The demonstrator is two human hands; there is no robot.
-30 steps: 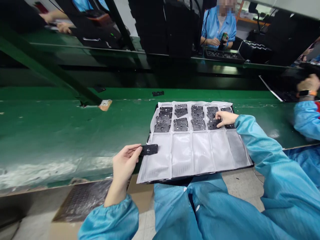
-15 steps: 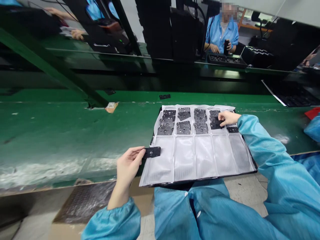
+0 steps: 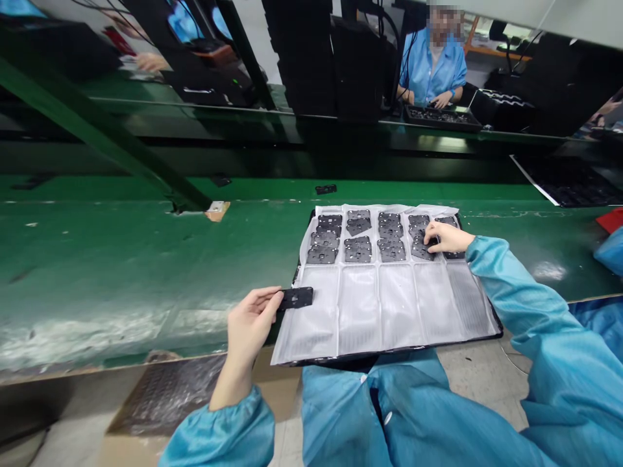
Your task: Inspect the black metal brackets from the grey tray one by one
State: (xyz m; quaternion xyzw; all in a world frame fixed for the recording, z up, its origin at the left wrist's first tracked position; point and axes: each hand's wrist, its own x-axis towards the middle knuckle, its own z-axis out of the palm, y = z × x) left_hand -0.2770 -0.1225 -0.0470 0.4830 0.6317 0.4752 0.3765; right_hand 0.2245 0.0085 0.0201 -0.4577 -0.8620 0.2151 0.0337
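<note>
My left hand (image 3: 254,318) pinches a flat black plate with cut-outs (image 3: 298,298) by its left end, over the left edge of the tray. The tray (image 3: 374,310) is lined with a white translucent sheet and divided into pockets; several similar black plates (image 3: 323,253) lie overlapped along its far half. My right hand (image 3: 445,237) is closed with fingertips on a black plate (image 3: 422,250) in the fourth column from the left, which lies tilted. The fingers partly cover that plate and its neighbours.
Two small black pieces lie farther back on the green bench (image 3: 146,259), one of them a small plate (image 3: 326,189). A green post (image 3: 121,146) slants at the left. Across the bench a person (image 3: 433,71) works over a black parts tray (image 3: 440,118). A cardboard box (image 3: 131,447) stands below.
Under my right hand, the black plate has turned from nearly straight to tilted. My left hand stays almost still with its plate. The person opposite has lowered a black object.
</note>
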